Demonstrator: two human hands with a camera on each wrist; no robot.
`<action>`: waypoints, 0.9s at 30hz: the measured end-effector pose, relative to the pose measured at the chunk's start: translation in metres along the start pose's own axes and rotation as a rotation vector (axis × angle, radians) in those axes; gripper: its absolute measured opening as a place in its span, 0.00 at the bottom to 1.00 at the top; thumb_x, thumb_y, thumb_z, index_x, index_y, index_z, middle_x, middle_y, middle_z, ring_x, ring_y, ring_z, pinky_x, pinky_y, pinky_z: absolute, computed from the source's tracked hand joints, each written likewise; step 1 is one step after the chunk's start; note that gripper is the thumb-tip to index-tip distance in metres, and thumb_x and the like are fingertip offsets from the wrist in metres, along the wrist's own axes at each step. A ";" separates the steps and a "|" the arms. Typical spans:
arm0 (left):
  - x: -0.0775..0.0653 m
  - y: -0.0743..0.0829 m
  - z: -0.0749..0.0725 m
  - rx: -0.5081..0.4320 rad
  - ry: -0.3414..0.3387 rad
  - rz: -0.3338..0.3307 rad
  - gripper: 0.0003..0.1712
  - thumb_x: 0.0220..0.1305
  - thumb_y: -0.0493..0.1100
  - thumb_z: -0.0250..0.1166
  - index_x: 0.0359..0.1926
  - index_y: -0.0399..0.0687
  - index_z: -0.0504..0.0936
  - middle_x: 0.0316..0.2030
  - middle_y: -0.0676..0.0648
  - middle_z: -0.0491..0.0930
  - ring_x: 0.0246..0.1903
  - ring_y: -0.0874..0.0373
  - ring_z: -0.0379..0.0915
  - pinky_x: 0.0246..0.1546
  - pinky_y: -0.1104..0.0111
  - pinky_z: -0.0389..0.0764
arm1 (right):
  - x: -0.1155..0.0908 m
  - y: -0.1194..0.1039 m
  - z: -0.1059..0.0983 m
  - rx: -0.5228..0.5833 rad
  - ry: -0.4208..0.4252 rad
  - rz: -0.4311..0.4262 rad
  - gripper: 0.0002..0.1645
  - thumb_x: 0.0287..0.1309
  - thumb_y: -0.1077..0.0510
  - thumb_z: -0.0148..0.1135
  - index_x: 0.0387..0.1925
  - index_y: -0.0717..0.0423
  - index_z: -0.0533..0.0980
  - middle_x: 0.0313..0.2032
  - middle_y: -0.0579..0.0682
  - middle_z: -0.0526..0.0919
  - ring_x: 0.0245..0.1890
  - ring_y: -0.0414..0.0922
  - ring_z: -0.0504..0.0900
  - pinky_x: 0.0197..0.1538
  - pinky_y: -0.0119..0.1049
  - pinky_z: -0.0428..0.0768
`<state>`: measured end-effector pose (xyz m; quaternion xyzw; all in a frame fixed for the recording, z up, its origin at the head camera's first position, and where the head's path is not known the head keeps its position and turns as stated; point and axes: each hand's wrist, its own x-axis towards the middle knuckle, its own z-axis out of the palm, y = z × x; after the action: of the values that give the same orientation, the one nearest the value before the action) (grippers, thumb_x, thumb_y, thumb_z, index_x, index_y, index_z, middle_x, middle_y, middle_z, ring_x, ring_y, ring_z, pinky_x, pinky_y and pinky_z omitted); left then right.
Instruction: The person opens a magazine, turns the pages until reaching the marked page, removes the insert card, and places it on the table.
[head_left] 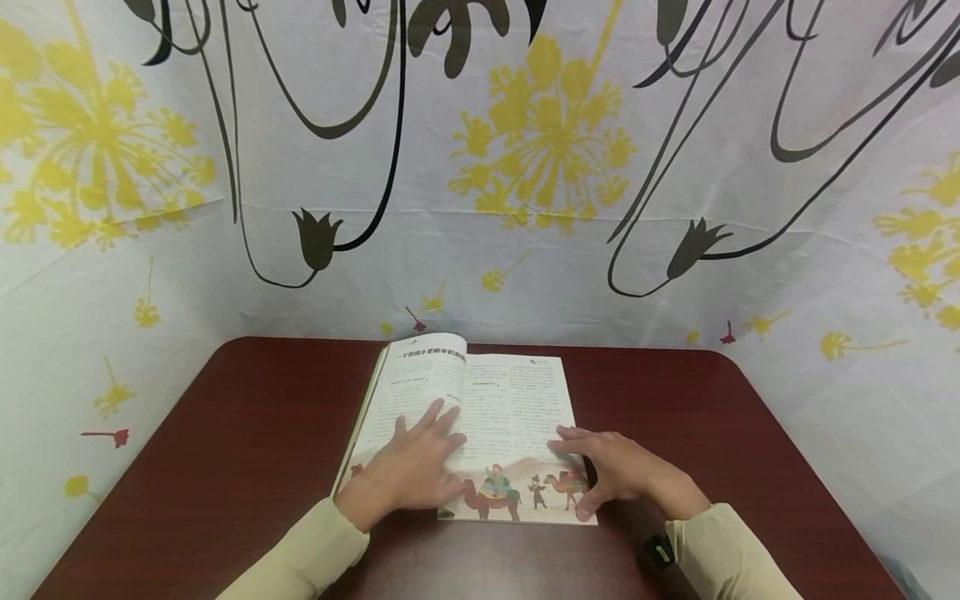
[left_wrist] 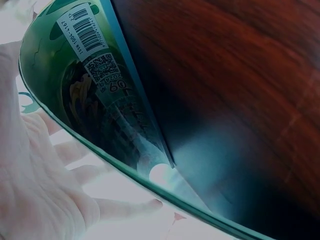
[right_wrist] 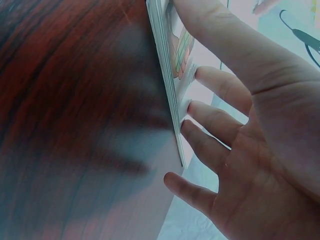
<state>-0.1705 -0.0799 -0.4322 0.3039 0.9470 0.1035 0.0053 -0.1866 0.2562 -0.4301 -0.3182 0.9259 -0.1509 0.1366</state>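
Observation:
A magazine point(head_left: 517, 417) lies spread on the table, with printed text and a camel picture along the bottom of its right page. My left hand point(head_left: 415, 462) rests on the left page with its fingers spread. In the left wrist view, the green back cover point(left_wrist: 45, 45) with a barcode curves up off the table, and the left palm point(left_wrist: 40, 175) is beside it. My right hand point(head_left: 626, 471) touches the right page's outer edge, thumb near the lower corner. The right wrist view shows its fingers point(right_wrist: 215, 125) extended, some tips on the page.
The dark red-brown table point(head_left: 675, 400) extends around the magazine on all sides. Behind it hangs a pale cloth point(head_left: 390, 283) printed with yellow flowers and dark curling stems. A small black object point(head_left: 660, 551) sits at the right sleeve's cuff.

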 end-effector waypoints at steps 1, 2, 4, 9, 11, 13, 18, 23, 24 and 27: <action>0.000 0.000 -0.001 -0.003 0.000 -0.001 0.31 0.60 0.60 0.61 0.60 0.50 0.79 0.73 0.42 0.60 0.75 0.41 0.47 0.55 0.27 0.61 | 0.000 0.000 0.000 -0.003 0.002 -0.001 0.59 0.30 0.37 0.82 0.68 0.52 0.72 0.70 0.59 0.67 0.66 0.61 0.70 0.57 0.58 0.74; -0.001 0.000 -0.001 -0.006 0.000 -0.002 0.31 0.60 0.60 0.61 0.61 0.50 0.79 0.73 0.42 0.60 0.75 0.41 0.47 0.55 0.27 0.61 | 0.000 0.000 0.000 -0.004 0.003 -0.001 0.59 0.30 0.37 0.82 0.68 0.52 0.72 0.70 0.59 0.67 0.66 0.61 0.70 0.57 0.58 0.74; -0.001 0.000 -0.002 -0.008 0.001 -0.004 0.32 0.60 0.60 0.61 0.61 0.50 0.78 0.73 0.42 0.60 0.74 0.41 0.48 0.55 0.27 0.61 | 0.001 0.000 0.000 -0.008 0.008 -0.006 0.60 0.29 0.37 0.82 0.67 0.53 0.72 0.70 0.59 0.67 0.66 0.60 0.70 0.57 0.58 0.74; -0.001 0.000 -0.002 0.004 0.005 -0.002 0.32 0.60 0.62 0.61 0.61 0.51 0.78 0.73 0.43 0.60 0.74 0.42 0.49 0.55 0.27 0.62 | 0.002 0.000 -0.002 -0.017 0.013 -0.010 0.58 0.30 0.38 0.81 0.66 0.54 0.73 0.69 0.60 0.69 0.66 0.61 0.71 0.58 0.58 0.74; -0.001 0.000 -0.002 0.010 0.011 0.002 0.32 0.60 0.62 0.61 0.60 0.51 0.78 0.73 0.43 0.61 0.74 0.42 0.50 0.55 0.28 0.61 | 0.003 0.000 -0.002 -0.020 0.014 -0.006 0.56 0.32 0.39 0.81 0.66 0.53 0.74 0.68 0.59 0.69 0.65 0.60 0.71 0.58 0.58 0.74; 0.000 0.000 -0.001 0.013 0.020 0.004 0.32 0.60 0.63 0.60 0.60 0.51 0.79 0.73 0.43 0.61 0.74 0.42 0.50 0.56 0.28 0.60 | 0.003 0.000 -0.003 -0.020 0.018 -0.005 0.54 0.33 0.39 0.81 0.65 0.53 0.75 0.68 0.59 0.70 0.65 0.60 0.71 0.58 0.58 0.74; 0.003 0.001 0.001 0.022 0.041 0.019 0.34 0.61 0.66 0.57 0.60 0.53 0.79 0.72 0.44 0.63 0.74 0.45 0.51 0.63 0.33 0.56 | 0.005 -0.001 -0.004 -0.004 0.032 -0.016 0.51 0.35 0.37 0.80 0.63 0.54 0.76 0.66 0.60 0.72 0.65 0.60 0.72 0.58 0.59 0.74; 0.005 0.004 0.004 0.045 0.030 0.099 0.40 0.61 0.75 0.55 0.62 0.54 0.78 0.71 0.44 0.65 0.73 0.46 0.53 0.67 0.37 0.54 | 0.006 -0.002 -0.004 -0.016 0.053 -0.026 0.48 0.38 0.37 0.79 0.61 0.53 0.78 0.64 0.59 0.75 0.63 0.60 0.74 0.56 0.59 0.75; 0.005 0.005 0.005 0.053 0.028 0.112 0.42 0.60 0.77 0.54 0.63 0.54 0.77 0.71 0.44 0.65 0.73 0.46 0.53 0.67 0.37 0.53 | 0.006 -0.002 -0.004 -0.019 0.057 -0.027 0.47 0.38 0.36 0.79 0.60 0.53 0.79 0.64 0.59 0.75 0.62 0.60 0.75 0.56 0.59 0.75; 0.006 0.008 0.009 0.094 0.033 0.137 0.46 0.56 0.81 0.53 0.63 0.56 0.77 0.70 0.46 0.67 0.73 0.48 0.55 0.67 0.36 0.52 | 0.006 -0.003 -0.003 -0.033 0.070 -0.023 0.45 0.41 0.33 0.76 0.59 0.52 0.80 0.63 0.58 0.77 0.62 0.59 0.76 0.56 0.59 0.75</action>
<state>-0.1701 -0.0690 -0.4392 0.3660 0.9278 0.0641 -0.0317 -0.1907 0.2507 -0.4268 -0.3256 0.9287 -0.1485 0.0969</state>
